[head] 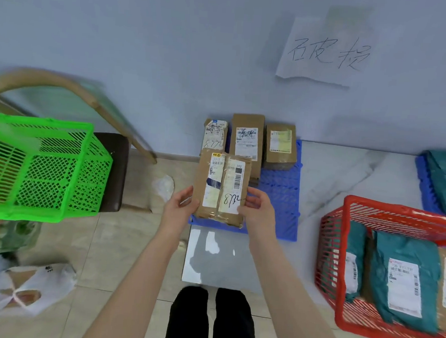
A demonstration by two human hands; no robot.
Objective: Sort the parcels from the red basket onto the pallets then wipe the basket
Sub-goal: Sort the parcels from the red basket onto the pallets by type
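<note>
I hold a flat brown cardboard parcel (pixel 222 187) with white shipping labels and a handwritten 8732 between both hands. My left hand (pixel 181 205) grips its left edge with the fingers curled behind and the thumb on the front. My right hand (pixel 256 208) pinches its right edge the same way. The parcel stands upright, label towards me, over the front left part of the blue plastic pallet (pixel 281 194) on the floor; I cannot tell whether its lower edge rests on the pallet.

Behind it, three more brown parcels lean against the pale wall at the back of that pallet: a small one on the left (pixel 215 135), a taller one in the middle (pixel 246 138) and a squat one on the right (pixel 280 143).

The red plastic basket (pixel 398 209) sits on the floor to my right, well apart from the pallet, with teal mailer bags (pixel 404 276) and a brown parcel inside. Beyond it a second blue pallet (pixel 424 180) carries a teal bag (pixel 445 179).

To my left a green plastic basket (pixel 32 166) rests on a dark brown seat (pixel 116 172), and a handwritten paper sign (pixel 327 52) hangs on the wall
</note>
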